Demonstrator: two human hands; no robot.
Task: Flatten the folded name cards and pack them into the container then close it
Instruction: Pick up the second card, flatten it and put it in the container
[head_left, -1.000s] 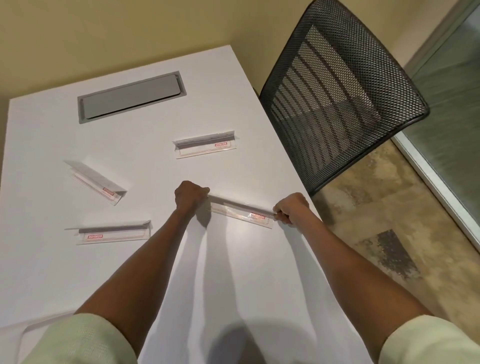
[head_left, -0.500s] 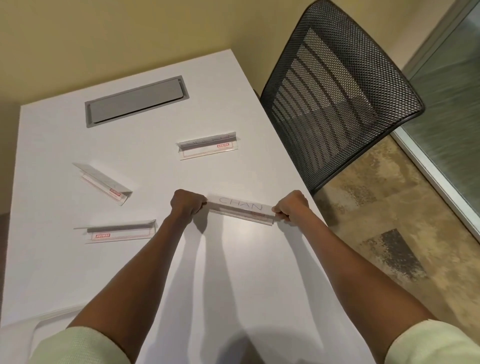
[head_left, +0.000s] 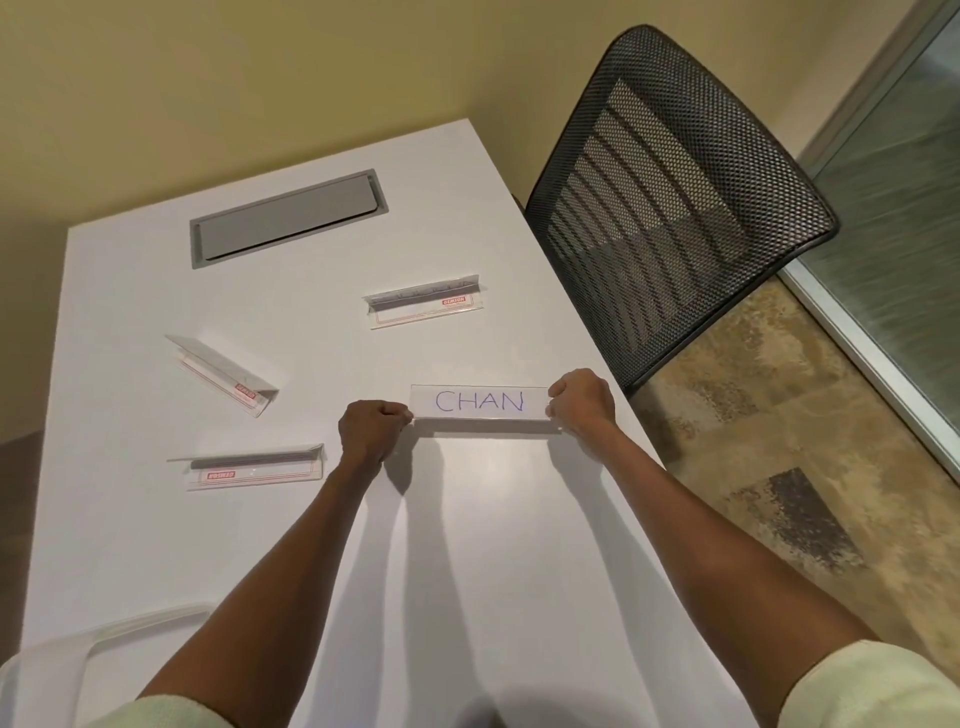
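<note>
I hold a clear folded name card (head_left: 480, 408) lettered "CHAN" just above the white table (head_left: 467, 571). My left hand (head_left: 371, 428) grips its left end and my right hand (head_left: 582, 402) grips its right end. The lettered face is turned up toward me. Three more folded name cards lie on the table: one at the far middle (head_left: 426, 305), one tilted at the left (head_left: 223, 375), one at the near left (head_left: 254, 466). The translucent container's rim (head_left: 104, 636) shows at the bottom left corner; most of it is out of view.
A grey cable hatch (head_left: 288, 218) is set into the table's far side. A black mesh chair (head_left: 670, 197) stands against the table's right edge. Beyond it are a stone-patterned floor and a glass partition (head_left: 893, 171).
Both hands have lifted and turned the card, so its "CHAN" face now points up at me instead of lying edge-on. The other cards have not moved.
</note>
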